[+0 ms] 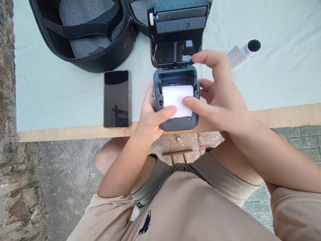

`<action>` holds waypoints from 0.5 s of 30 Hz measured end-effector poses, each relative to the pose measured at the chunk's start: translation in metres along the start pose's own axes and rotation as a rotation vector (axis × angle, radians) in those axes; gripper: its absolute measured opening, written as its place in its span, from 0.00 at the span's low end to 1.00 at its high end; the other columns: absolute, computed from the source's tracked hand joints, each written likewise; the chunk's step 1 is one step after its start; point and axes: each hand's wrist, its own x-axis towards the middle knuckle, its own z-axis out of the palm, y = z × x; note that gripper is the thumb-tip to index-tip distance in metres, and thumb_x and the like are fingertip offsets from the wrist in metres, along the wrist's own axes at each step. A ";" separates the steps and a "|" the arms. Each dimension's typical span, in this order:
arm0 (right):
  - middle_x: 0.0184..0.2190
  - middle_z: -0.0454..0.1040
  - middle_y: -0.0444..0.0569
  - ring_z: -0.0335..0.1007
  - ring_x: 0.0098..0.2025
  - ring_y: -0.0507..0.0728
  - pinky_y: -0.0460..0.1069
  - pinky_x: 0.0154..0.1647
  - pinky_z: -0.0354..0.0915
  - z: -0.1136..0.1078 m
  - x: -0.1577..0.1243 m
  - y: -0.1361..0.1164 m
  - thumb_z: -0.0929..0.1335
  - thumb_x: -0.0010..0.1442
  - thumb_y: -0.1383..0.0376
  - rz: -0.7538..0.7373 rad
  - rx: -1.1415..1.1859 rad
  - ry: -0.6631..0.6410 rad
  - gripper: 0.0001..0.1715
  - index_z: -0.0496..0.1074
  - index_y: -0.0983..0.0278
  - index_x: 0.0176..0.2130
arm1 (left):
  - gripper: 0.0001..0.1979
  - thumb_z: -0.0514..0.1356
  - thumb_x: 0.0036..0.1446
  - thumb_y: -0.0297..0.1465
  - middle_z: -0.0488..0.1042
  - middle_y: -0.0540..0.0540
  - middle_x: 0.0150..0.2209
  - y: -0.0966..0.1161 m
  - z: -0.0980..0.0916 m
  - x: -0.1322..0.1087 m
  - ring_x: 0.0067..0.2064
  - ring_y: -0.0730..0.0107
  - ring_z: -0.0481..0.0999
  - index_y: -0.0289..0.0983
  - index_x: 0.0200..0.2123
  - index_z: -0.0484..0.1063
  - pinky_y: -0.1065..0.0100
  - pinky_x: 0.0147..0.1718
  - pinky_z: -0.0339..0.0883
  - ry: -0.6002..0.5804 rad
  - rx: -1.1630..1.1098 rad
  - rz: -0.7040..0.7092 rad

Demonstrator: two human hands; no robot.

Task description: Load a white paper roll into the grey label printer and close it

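A small dark grey label printer (178, 123) stands at the table's front edge with its lid (178, 20) swung up and back. A white paper roll (177, 94) lies in its open bay. My left hand (149, 115) wraps the printer's left side, and its thumb presses on the paper's front edge. My right hand (220, 97) hovers over the right side. Its thumb rests on the paper and its other fingers are spread above the lid hinge.
A black phone (116, 99) lies face up left of the printer. An open black carry case (87, 31) sits at the back left. A white paper roll (244, 53) with a dark core lies at the right. The table has a pale cloth (50, 90) and a wooden edge (62, 133).
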 end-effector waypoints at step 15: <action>0.68 0.57 0.52 0.66 0.63 0.60 0.56 0.58 0.73 -0.011 -0.001 0.003 0.71 0.60 0.61 0.010 0.205 -0.176 0.36 0.54 0.54 0.62 | 0.34 0.71 0.50 0.32 0.75 0.51 0.52 0.003 0.000 -0.002 0.58 0.52 0.77 0.51 0.57 0.60 0.59 0.47 0.78 0.029 -0.015 -0.019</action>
